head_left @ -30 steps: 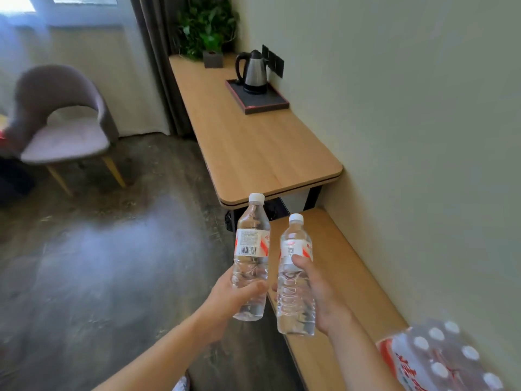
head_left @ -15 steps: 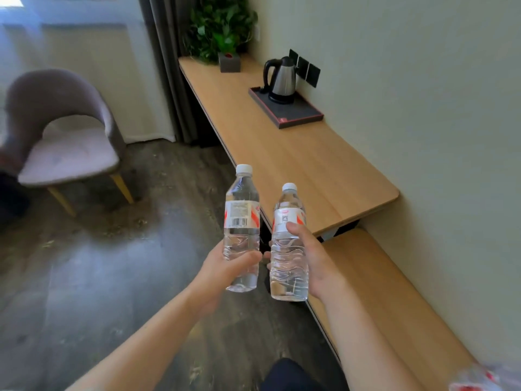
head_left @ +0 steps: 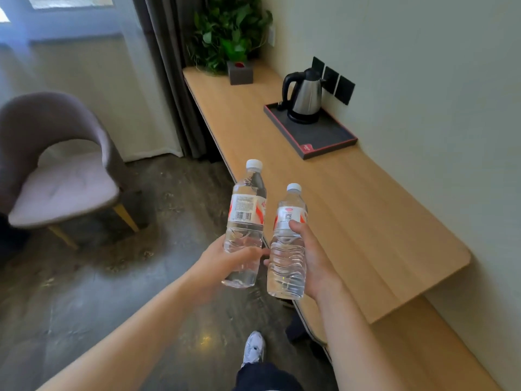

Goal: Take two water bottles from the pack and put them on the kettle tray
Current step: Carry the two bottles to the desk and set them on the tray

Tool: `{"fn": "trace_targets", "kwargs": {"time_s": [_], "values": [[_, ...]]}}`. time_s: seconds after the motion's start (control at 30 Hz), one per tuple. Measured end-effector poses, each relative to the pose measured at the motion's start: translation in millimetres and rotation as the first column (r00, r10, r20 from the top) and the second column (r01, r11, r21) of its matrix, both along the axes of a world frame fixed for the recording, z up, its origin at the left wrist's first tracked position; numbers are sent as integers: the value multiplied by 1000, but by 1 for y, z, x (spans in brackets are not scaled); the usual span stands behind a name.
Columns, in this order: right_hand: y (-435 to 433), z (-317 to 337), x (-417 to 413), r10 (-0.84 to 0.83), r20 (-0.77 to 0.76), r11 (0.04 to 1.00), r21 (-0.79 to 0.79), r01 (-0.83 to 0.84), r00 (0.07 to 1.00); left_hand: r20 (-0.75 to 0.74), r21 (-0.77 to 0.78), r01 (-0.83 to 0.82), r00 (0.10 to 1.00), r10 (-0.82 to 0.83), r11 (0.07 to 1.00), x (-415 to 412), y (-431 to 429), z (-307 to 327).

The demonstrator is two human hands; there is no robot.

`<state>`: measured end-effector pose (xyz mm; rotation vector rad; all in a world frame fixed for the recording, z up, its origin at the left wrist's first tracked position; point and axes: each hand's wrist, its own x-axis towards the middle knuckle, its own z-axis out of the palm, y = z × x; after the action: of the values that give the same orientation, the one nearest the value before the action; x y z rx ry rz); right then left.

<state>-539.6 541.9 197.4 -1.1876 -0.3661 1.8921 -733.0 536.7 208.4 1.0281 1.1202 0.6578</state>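
Your left hand [head_left: 225, 262] is wrapped closed around the lower half of the left bottle [head_left: 245, 221], and your right hand [head_left: 313, 261] is closed the same way around the right bottle [head_left: 289, 244], thumb across the label's lower edge. Each grip carries its bottle upright, tilted slightly, caps up, the two bottles just beside each other but apart. Both hang in the air over the floor [head_left: 84, 292], right at the near edge of the tabletop [head_left: 352, 215].

The kettle tray [head_left: 324, 136] lies well ahead and to the right, against the wall, with the kettle [head_left: 306, 95] standing on its far end; the near end of the tray is bare. Between your bottles and the tray the tabletop is open wood. A potted plant [head_left: 228, 32] sits at the far end, a chair [head_left: 56, 165] off to your left.

The bottles are clear, ribbed, full of water, with white caps and red-and-white labels; the left one shows a barcode.
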Motion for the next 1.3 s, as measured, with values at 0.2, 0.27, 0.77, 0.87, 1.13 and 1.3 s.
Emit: {"fn": "trace_targets", "kwargs": {"time_s": [0.2,0.27,0.77,0.87,1.13,1.3], "values": [[111,0,-17,36,-13,999,-37,-37,999,0,-4,-15,1000,15,1000,-18,112,2],[144,-1,-21,41,-18,998,-47,-42,999,16,-26,-19,1000,19,999,-25,147,1],[360,-15,-85,-310,66,943,-103,316,948,-59,-66,236,969,-239,970,-84,437,-19],[384,-13,-85,-372,58,920,-105,377,926,-85,-58,306,947,-310,950,-76,485,-11],[443,-28,-40,-628,94,775,-11,632,773,-145,-16,521,843,-517,853,13,593,-9],[477,-41,9,-760,135,645,33,763,636,-153,-72,615,771,-618,786,71,634,-18]]}}
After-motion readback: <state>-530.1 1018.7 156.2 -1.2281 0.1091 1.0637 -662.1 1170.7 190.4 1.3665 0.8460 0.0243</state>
